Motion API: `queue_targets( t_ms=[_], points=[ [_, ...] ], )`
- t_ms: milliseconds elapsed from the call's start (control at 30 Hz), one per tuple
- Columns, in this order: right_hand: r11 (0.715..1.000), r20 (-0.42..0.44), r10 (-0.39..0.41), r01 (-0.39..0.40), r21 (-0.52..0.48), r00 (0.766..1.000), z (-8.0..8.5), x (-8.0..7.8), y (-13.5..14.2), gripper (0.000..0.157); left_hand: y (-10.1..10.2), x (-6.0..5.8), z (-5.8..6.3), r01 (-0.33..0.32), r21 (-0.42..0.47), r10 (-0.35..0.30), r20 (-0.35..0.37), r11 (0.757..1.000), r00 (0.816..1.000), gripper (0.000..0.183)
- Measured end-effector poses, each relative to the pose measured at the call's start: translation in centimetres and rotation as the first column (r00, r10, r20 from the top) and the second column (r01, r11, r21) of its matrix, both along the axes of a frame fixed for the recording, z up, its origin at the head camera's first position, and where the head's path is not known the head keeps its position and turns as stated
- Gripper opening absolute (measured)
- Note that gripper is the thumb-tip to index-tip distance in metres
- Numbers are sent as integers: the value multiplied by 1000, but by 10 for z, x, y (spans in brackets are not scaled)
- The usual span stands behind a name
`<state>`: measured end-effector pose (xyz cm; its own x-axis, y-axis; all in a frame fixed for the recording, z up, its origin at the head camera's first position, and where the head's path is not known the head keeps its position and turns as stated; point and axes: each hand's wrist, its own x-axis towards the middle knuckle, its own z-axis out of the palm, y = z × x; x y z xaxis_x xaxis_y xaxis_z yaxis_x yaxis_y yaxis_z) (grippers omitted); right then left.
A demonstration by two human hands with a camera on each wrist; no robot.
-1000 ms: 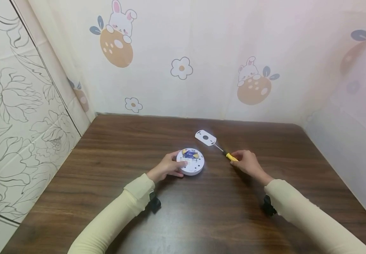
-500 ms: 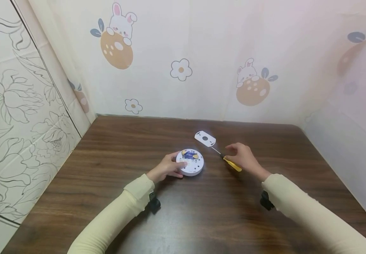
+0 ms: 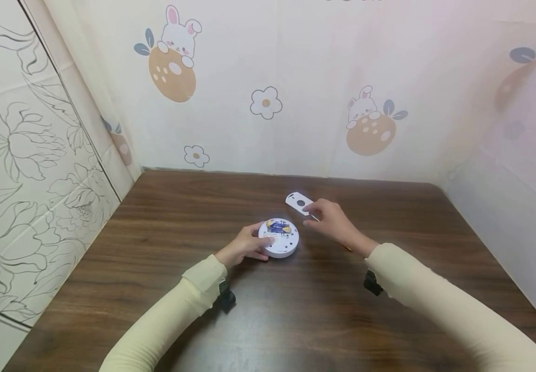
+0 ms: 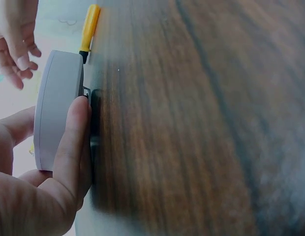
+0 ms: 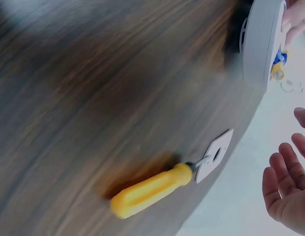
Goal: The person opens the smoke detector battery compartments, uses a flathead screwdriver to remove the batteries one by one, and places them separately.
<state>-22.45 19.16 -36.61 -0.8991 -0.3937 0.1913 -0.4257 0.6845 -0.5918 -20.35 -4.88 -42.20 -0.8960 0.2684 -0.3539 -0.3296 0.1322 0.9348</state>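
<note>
Here's the left hand (image 3: pixel 245 245), fingers bent around the round white device (image 3: pixel 279 251) at its left edge, thumb laid over the upper face, a finger up against the underside. Whether the device touches the wood, I can't tell.

Across to the right, the right hand (image 3: pixel 335 222) hovers in mid-air, fingers parted and loosely bent, nothing in its grasp!

Down below that palm lies the screwdriver (image 5: pixel 150 192), yellow handle toward the near right, shaft running far and left to the white plate (image 3: pixel 297 201). Does the tip touch the plate? Can't call it. The plate lies flat, far and right of the device, a dark round spot in its middle.

Back on the device, a blue-and-yellow bundle (image 3: pixel 279 226) sits toward the far side of the upper face.

All this above or on a dark wood tabletop (image 3: pixel 295 320), with pale sleeves (image 3: pixel 179 299) coming in from the near side, and a rabbit-print curtain (image 3: pixel 311 67) at the far edge.
</note>
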Motion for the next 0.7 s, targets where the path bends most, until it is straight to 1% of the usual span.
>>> queue_targets(
  t_ms=[233,333,467,700],
  points=[
    [998,18,58,-59,32,998,-1,-1,-21,30,1,0,-1,-4,8,4,-3,1000,1000,63],
    [994,8,103,-103,48,995,-4,-2,-29,28,1,0,-2,-5,18,5,-1,1000,1000,63],
    [986,-22,147,-145,83,989,-7,-2,-37,25,1,0,-3,-2,9,2,1,1000,1000,62],
    [979,-29,119,-112,171,993,-14,-4,-45,24,0,0,-2,2,-3,-2,-2,1000,1000,62]
  ],
)
